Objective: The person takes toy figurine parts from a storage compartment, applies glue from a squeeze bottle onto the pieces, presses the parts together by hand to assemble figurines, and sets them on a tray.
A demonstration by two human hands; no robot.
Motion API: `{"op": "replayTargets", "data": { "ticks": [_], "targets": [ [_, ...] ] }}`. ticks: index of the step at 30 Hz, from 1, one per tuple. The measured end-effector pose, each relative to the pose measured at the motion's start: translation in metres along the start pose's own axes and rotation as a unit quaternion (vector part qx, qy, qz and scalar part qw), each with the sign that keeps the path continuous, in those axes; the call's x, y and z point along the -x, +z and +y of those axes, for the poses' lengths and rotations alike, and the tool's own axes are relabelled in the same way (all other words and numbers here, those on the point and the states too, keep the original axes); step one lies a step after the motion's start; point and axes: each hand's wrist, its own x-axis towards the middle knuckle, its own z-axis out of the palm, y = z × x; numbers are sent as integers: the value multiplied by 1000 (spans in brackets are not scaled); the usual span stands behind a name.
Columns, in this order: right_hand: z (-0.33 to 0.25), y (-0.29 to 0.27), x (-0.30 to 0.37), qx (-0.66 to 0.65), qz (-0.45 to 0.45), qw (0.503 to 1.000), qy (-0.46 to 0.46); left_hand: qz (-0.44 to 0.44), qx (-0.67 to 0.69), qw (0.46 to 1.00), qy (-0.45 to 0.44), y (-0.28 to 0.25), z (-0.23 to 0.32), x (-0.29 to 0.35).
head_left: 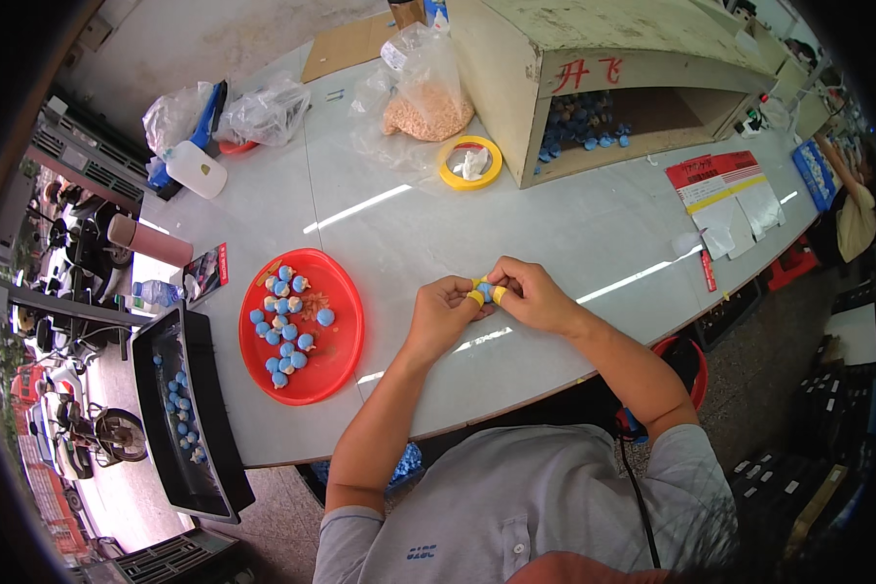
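Over the table's near side, my left hand (444, 310) and my right hand (528, 294) meet with fingertips pinched together. Between them is a small blue rounded piece (486, 289), mostly covered by the fingers. Yellow bands wrap some of my fingertips. To the left of my hands lies a round red tray (342, 362) with several small blue balls (289, 332), some showing pale parts. Left of that, a black bin (226, 428) contains more blue balls (177, 401).
A pale wooden box (492, 83) with blue pieces inside stands at the back. Beside it are a yellow tape roll (497, 156) and a clear bag of orange-beige bits (428, 112). A pink bottle (152, 240) lies far left; red-and-white packaging (725, 195) is at right.
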Motion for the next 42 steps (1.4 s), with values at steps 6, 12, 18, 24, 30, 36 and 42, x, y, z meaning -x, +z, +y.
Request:
{"op": "replayTargets", "data": {
  "ticks": [6,12,18,24,30,36,42],
  "targets": [
    [1,3,0,14,16,1000,-4,11,0,1000,-4,1,0,0],
    [-3,6,-1,29,38,999,-3,24,-5,1000,-8,4,3,0],
    [-3,8,0,36,51,998,4,28,-25,999,-8,6,3,2],
    [-2,9,1,30,58,998,23,28,-45,999,-9,6,3,2],
    [-3,7,-3,0,62,998,20,33,-34,999,2,7,7,1],
    [-8,6,-8,-58,48,996,51,47,-2,999,21,0,1,-1],
    [-3,-6,-2,-78,60,993,70,28,-10,997,71,15,-6,-4]
  ]
}}
